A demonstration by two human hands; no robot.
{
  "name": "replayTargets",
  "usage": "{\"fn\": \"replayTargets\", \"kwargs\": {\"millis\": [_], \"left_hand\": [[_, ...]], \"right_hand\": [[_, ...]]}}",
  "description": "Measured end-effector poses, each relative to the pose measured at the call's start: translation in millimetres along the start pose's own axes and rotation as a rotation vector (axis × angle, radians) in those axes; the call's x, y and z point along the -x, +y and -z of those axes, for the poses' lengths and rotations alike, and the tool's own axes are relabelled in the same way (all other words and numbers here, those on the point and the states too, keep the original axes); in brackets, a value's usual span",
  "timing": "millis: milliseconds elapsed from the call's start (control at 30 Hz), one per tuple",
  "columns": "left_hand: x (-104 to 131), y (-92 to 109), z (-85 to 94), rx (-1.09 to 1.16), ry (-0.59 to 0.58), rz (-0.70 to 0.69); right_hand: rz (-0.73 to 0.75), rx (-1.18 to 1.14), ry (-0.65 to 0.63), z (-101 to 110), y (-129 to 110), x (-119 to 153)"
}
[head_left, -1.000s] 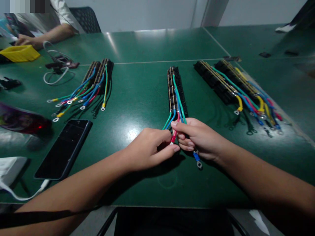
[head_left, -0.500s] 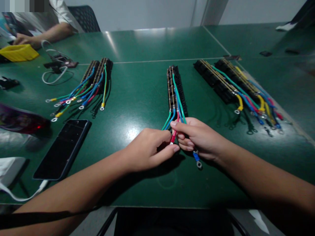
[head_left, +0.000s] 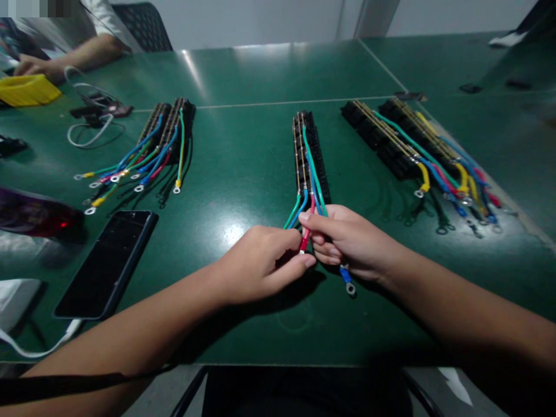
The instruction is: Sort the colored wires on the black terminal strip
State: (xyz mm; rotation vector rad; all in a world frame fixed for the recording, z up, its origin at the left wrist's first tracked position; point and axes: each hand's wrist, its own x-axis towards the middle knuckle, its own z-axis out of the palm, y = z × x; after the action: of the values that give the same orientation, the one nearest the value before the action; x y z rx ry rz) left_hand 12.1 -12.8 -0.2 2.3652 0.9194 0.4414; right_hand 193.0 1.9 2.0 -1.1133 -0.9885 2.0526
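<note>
A black terminal strip (head_left: pixel 303 152) with brass-coloured bars lies in front of me, its green, blue and red wires running toward my hands. My left hand (head_left: pixel 271 258) is closed, thumb and fingers pinching the metal end of the red wire (head_left: pixel 306 237). Right beside it, my right hand (head_left: pixel 343 237) is closed around the wires, with its thumb on the red one. Below the right hand hangs a ring terminal with a blue sleeve (head_left: pixel 346 277). The green wire (head_left: pixel 292 211) and a blue one pass behind my left fingers, where their ends are hidden.
Two wired strips (head_left: pixel 176 124) lie at left, two more (head_left: pixel 402 139) at right. A phone (head_left: pixel 106 266) on a white cable, a white charger (head_left: pixel 17 298) and a dark bottle (head_left: pixel 35 211) occupy the near left. Beyond are a yellow container (head_left: pixel 28 90) and a person's arm (head_left: pixel 87 55).
Both hands keep the same grip on the wires. The whole view has shifted slightly, with the table's things appearing a little higher and further left.
</note>
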Motion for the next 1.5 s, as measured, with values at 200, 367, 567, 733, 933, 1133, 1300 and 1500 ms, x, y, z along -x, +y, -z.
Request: {"fn": "replayTargets", "kwargs": {"millis": [200, 367, 567, 733, 933, 1133, 1300, 1500], "left_hand": [[-0.5, 0.3, 0.0, -0.001, -0.008, -0.002], [0.2, 1.4, 0.5, -0.006, -0.016, 0.004], [-0.3, 1.9, 1.2, -0.020, -0.028, 0.010], [0.4, 2.3, 1.4, -0.015, -0.035, 0.014], [0.2, 2.8, 0.7, -0.011, -0.031, 0.012], [-1.0, 1.9, 0.8, 0.013, 0.010, 0.046], [0.0, 1.6, 2.5, 0.043, 0.031, 0.033], [1.8, 4.1, 0.8, 0.125, 0.132, 0.073]], "right_hand": [[-0.003, 0.001, 0.008, -0.7, -0.4, 1.2], [0.000, 0.005, 0.009, -0.6, -0.7, 0.7], [-0.002, 0.007, 0.005, -1.0, -1.4, 0.1], [-0.007, 0.006, 0.016, -1.9, -1.3, -0.3], [-0.009, 0.014, 0.014, -1.4, -2.0, 1.1], [0.010, -0.007, 0.015, 0.0, 0.0, 0.0], [0.006, -0.020, 0.005, -0.4, 0.1, -0.2], [-0.001, -0.027, -0.008, -0.2, -0.3, 0.2]]}}
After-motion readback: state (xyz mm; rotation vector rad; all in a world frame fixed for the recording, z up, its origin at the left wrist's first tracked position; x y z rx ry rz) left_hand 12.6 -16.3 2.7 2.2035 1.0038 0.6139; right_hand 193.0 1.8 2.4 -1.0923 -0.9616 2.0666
